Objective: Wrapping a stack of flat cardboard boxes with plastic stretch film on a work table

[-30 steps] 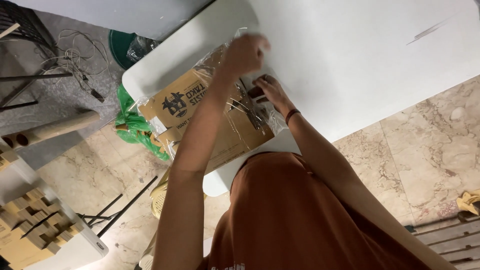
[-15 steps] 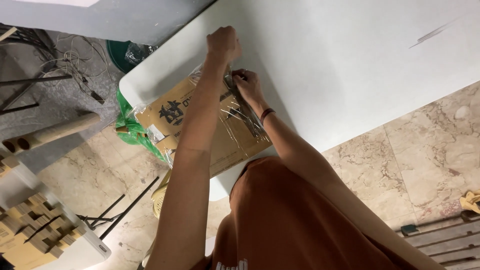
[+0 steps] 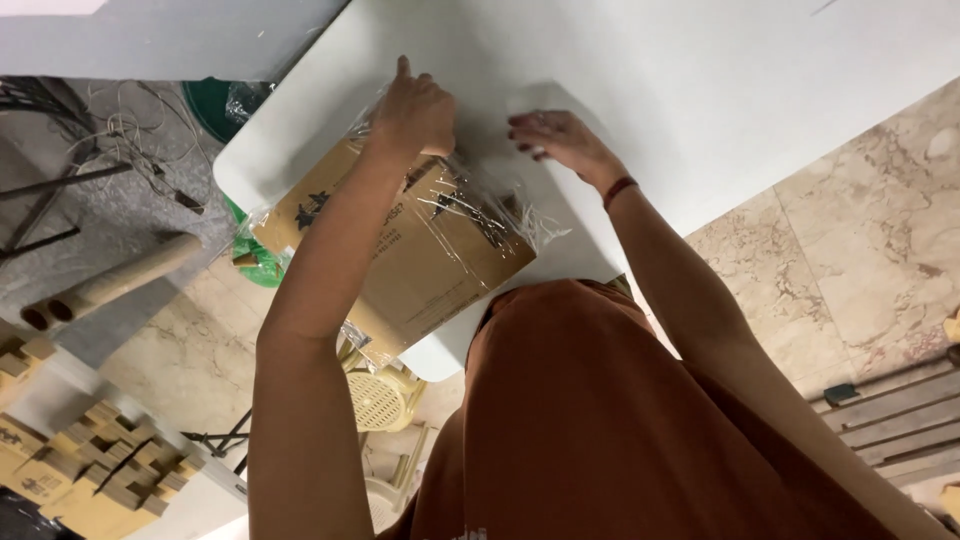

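— What's that on the white table (image 3: 720, 90)?
— A flat brown cardboard box (image 3: 430, 250) in crinkled clear film, left of centre, its long axis running upper left to lower right.
— And the hands?
— Left hand (image 3: 415, 115) pinches the film at the box's upper edge; right hand (image 3: 555, 135) hovers spread, holding nothing.
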